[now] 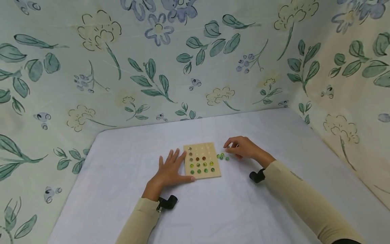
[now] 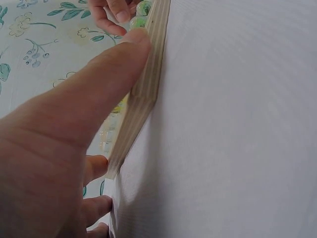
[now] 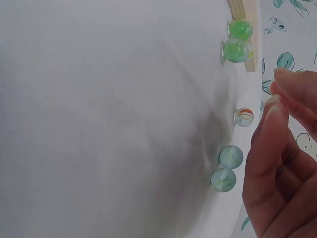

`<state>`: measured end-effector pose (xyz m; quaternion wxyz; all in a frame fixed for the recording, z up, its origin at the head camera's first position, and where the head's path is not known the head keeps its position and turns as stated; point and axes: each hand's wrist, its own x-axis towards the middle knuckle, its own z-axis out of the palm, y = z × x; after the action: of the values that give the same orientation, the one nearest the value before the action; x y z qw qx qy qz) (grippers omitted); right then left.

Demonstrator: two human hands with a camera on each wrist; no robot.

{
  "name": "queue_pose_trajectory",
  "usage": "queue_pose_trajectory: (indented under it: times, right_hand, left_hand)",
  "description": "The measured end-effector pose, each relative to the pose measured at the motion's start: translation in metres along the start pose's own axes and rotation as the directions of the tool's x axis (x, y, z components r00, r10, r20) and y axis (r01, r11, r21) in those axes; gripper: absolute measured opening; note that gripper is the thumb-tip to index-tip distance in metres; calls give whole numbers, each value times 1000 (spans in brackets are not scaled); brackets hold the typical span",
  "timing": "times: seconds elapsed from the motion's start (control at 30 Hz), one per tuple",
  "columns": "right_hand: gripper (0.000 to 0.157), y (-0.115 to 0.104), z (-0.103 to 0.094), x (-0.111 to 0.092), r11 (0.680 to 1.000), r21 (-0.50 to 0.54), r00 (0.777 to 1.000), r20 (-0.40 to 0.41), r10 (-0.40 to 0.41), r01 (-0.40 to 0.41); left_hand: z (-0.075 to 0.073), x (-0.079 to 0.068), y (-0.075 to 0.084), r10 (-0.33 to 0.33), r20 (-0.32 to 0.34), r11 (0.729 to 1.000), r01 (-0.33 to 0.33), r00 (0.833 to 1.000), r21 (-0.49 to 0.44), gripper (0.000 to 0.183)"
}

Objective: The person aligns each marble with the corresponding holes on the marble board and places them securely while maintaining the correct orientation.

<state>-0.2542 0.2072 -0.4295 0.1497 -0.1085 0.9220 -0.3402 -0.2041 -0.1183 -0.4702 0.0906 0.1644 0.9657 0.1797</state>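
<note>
A square wooden board (image 1: 217, 172) with rows of round hollows lies on the cloth, its near rows filled with green and yellow-green marbles. Against its left edge rests my left hand (image 1: 170, 171), fingers spread and thumb along the near edge; in the left wrist view, that thumb (image 2: 109, 74) presses the board's side. To the right of the board hovers my right hand (image 1: 245, 148), thumb and forefinger tips close together, no marble showing between them. Below it, in the right wrist view, sit an orange-swirled marble (image 3: 243, 117) and two pale blue marbles (image 3: 223, 180).
Several loose green marbles (image 1: 221, 156) lie between the board and my right hand. Further back on the board are a few reddish marbles (image 1: 203, 158) and a clear one (image 1: 190, 148). White cloth (image 1: 137, 145) covers the table, and flower-patterned fabric (image 1: 170, 74) hangs behind it.
</note>
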Motion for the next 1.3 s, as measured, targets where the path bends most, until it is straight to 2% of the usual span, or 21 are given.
queue_pose_trajectory:
  times: [0.17, 0.53, 0.73, 0.97, 1.3]
  right_hand:
    - [21, 5, -2, 2, 1000, -17, 999, -31, 23, -24]
    - [22, 12, -8, 10, 999, -32, 997, -82, 6, -8]
    - [22, 20, -7, 15, 999, -53, 996, -92, 7, -12]
    - [20, 25, -5, 17, 999, -32, 995, -101, 19, -22]
    - [19, 27, -3, 19, 999, -33, 994, -112, -2, -2]
  left_hand:
    - [1, 1, -1, -2, 1, 1000, 2, 1000, 7, 115]
    - [-2, 1, 0, -3, 1, 1000, 3, 1000, -1, 116]
    - [0, 2, -1, -5, 5, 1000, 5, 1000, 8, 115]
    - [1, 1, -1, -5, 7, 1000, 5, 1000, 1, 115]
    - [0, 0, 1, 2, -7, 1000, -2, 1000, -2, 114]
